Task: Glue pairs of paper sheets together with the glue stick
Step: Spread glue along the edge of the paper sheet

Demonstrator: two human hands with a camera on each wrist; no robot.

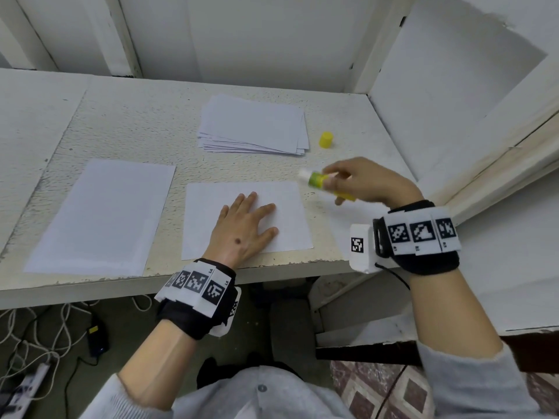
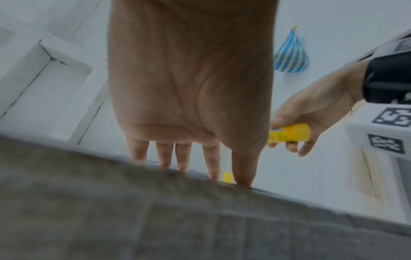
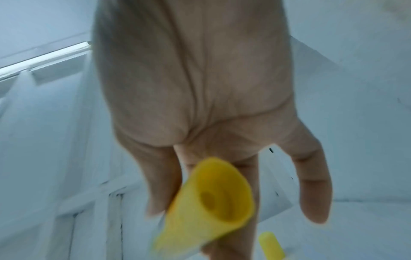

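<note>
Left hand: the left hand (image 1: pixel 242 229) lies flat on the sheet (image 1: pixel 284 207) with straight, spread fingers and presses it to the surface (image 1: pixel 127 128).
Right hand: the right hand (image 1: pixel 363 179) pinches the glue stick (image 1: pixel 325 181) with curled fingers, the little finger free. In the right wrist view the stick's yellow base (image 3: pixel 213 198) faces the camera.
Stick: its cap (image 1: pixel 326 140) is off and stands on the surface, beyond the right hand. The white tip points left, toward the sheet's far right corner, and hangs just beside that corner; whether it touches the paper I cannot tell, because of blur.
Key relation: the sheet lies left of the grip and nearer to the person. The stick's long axis runs about left to right, so the tip likely must tilt down before it can spread glue.
Nearer hand: the right one, which already has the tool.
Open room: the far half and the right side of the sheet are bare; the left hand covers the near middle.
Edges: the sheet's near edge is close to the edge of the surface.
Other paper: a stack (image 1: pixel 254 125) behind, and a single sheet (image 1: pixel 99 216) to the left.
</note>
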